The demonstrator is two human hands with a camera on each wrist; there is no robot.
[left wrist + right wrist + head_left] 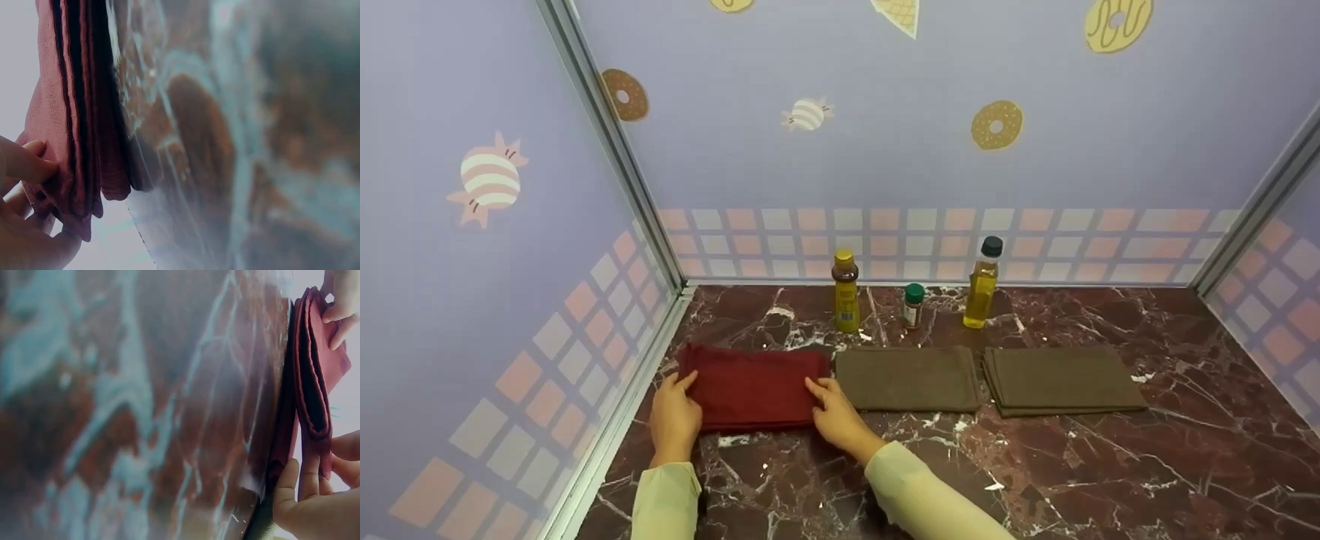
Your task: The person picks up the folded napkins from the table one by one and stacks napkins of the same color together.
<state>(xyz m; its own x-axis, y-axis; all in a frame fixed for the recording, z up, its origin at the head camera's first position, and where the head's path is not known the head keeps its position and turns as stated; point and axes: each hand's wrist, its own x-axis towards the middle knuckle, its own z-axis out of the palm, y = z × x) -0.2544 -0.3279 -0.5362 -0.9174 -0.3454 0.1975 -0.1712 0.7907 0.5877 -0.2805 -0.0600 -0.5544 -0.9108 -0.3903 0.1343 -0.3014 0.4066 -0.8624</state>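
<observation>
A folded dark red cloth [757,386] lies at the left of the table, its stacked layers showing edge-on in the left wrist view. At its left end my left hand [675,416] pinches the fabric between thumb and fingers; the left wrist view shows the thumb pressed on the cloth's [62,124] corner. My right hand [840,416] pinches the right end, with fingers around the cloth's [312,399] lower corner in the right wrist view. Just right of that hand lies a folded olive-brown cloth [907,380], and a second folded olive-brown cloth [1061,380] lies further right.
Behind the cloths stand a yellow-capped bottle [846,292], a small green-capped jar [913,306] and a dark-capped bottle of yellow oil [981,289]. The marbled table [1080,480] meets a patterned back wall [900,165], with a side wall [450,300] close to my left hand.
</observation>
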